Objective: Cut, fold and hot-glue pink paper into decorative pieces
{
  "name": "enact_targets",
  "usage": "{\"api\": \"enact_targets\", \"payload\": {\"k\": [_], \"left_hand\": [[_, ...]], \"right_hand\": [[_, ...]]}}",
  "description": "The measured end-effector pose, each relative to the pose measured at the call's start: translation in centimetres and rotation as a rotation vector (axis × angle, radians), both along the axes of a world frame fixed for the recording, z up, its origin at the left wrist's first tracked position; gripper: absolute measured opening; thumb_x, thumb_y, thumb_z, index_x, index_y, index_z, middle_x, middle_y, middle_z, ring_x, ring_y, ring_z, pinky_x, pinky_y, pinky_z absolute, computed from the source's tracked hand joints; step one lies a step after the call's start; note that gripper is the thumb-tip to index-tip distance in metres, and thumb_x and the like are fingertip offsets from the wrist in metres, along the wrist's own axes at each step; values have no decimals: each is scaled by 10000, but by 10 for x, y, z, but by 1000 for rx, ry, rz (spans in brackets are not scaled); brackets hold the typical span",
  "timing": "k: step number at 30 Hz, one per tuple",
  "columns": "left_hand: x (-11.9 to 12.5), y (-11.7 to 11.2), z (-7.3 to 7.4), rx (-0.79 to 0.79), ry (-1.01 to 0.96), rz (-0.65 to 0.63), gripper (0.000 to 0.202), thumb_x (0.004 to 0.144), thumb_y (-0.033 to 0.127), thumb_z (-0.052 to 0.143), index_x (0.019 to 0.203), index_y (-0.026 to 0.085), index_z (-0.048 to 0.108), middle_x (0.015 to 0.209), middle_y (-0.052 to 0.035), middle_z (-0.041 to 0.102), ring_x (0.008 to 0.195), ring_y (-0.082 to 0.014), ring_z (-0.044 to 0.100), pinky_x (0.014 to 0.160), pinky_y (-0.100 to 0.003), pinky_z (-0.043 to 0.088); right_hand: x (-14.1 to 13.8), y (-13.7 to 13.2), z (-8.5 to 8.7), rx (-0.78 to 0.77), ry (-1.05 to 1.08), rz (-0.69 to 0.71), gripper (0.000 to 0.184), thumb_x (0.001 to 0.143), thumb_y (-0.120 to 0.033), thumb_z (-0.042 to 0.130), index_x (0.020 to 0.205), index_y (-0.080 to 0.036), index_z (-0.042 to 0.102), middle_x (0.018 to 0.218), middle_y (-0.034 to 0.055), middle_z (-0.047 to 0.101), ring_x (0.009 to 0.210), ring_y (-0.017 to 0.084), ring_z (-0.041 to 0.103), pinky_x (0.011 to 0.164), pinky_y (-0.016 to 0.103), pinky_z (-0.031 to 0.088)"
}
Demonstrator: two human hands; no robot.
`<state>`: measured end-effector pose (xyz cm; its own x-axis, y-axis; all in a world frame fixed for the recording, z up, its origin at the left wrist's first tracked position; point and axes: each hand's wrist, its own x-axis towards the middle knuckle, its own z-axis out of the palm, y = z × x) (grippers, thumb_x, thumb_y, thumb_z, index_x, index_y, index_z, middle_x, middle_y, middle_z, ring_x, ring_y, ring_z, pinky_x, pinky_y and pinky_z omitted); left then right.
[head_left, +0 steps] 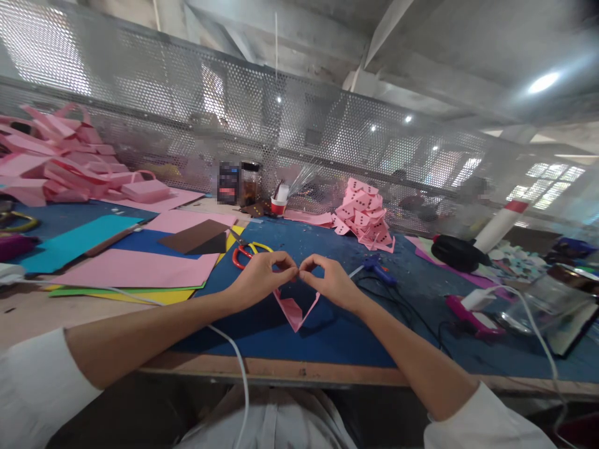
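Observation:
Between my two hands hangs a piece of folded pink paper [291, 312], its lower part coming to a point above the blue mat [341, 349]. My left hand [262, 277] pinches it from the left, thumb and fingers together. My right hand [330, 280] pinches it from the right, and the fingertips of both hands meet at the top. The fingers cover the paper's upper part. Just beyond my left hand lie scissors [243, 257] with red and yellow handles. To the right of my right hand lies a blue glue gun [380, 269] with a dark cord.
Pink folded paper pieces [65, 156] are heaped at the far left; dotted pink pieces [362, 215] are piled at the back. Coloured sheets [140, 269] lie left. A white cable [238, 355] crosses the front edge. A glass jar [528, 312] and pink device [475, 317] stand right.

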<state>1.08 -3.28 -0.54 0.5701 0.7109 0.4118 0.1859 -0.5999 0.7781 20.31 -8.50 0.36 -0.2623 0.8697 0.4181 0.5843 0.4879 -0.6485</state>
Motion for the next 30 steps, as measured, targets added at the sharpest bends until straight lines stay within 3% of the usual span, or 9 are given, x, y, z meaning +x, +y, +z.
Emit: {"api": "enact_targets", "payload": {"k": [6, 18, 23, 26, 30], "left_hand": [[0, -1, 1, 31, 22, -4, 172, 823, 290, 557, 743, 174, 656, 720, -7, 697, 703, -157, 638, 634, -235, 487], [-1, 1, 3, -59, 15, -21, 182, 844, 318, 562, 783, 183, 667, 735, -1, 695, 701, -155, 630, 553, -213, 482], [0, 5, 1, -87, -40, -18, 205, 849, 347, 582, 829, 173, 689, 773, -14, 725, 774, -169, 670, 708, -251, 509], [0, 8, -1, -95, -44, -7, 229, 849, 365, 577, 860, 168, 693, 784, -24, 734, 784, -184, 681, 711, -264, 508], [0, 8, -2, -79, -29, -11, 246, 846, 382, 570, 852, 169, 692, 773, -23, 729, 766, -188, 668, 647, -255, 494]], "right_hand": [[0, 2, -1, 82, -77, 14, 69, 880, -226, 577, 860, -189, 631, 836, 5, 657, 789, 139, 596, 773, 259, 441], [3, 2, -3, 22, -16, 32, 132, 908, -293, 560, 879, -190, 636, 865, 2, 662, 830, 143, 606, 797, 263, 446], [6, 5, -4, -54, 45, 53, 199, 947, -327, 499, 927, -186, 638, 876, 8, 673, 839, 144, 620, 802, 268, 457], [6, 6, -5, -67, 100, 46, 250, 974, -350, 444, 953, -185, 631, 873, 15, 669, 835, 142, 623, 797, 271, 465], [3, 5, -3, 10, 82, -11, 171, 920, -345, 551, 935, -190, 623, 864, 2, 652, 834, 141, 600, 811, 269, 449]]}}
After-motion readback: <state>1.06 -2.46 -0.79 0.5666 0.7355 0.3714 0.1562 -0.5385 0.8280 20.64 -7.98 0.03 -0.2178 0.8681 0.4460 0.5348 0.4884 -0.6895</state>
